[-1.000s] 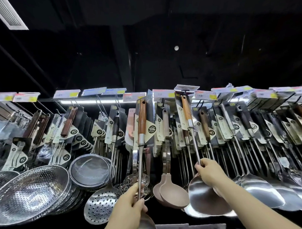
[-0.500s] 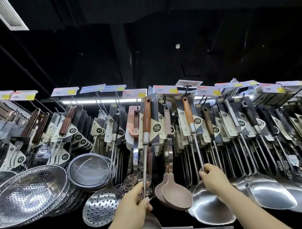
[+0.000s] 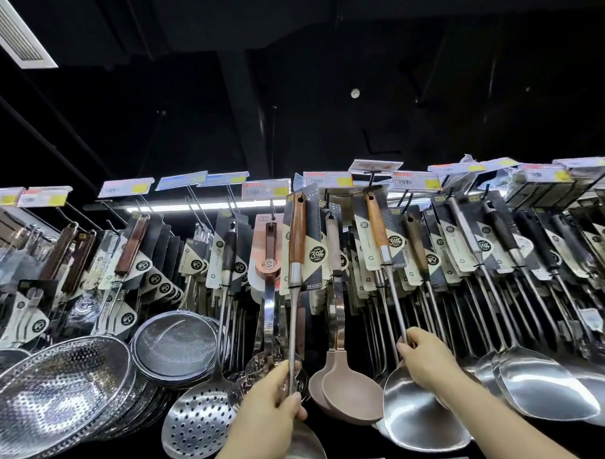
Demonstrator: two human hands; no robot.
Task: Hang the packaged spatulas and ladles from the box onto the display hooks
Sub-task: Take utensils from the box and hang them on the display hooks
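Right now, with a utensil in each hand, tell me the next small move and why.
Probably lift the wooden-handled spatula in the left hand a little higher and steer its handle hole toward a hook. The hole sits up at the level of the price tags, but whether it is on a hook cannot be told. The right hand holds a neighbouring spatula by its shaft, beside it.

Perforated colanders (image 3: 56,392), mesh strainers (image 3: 176,340)
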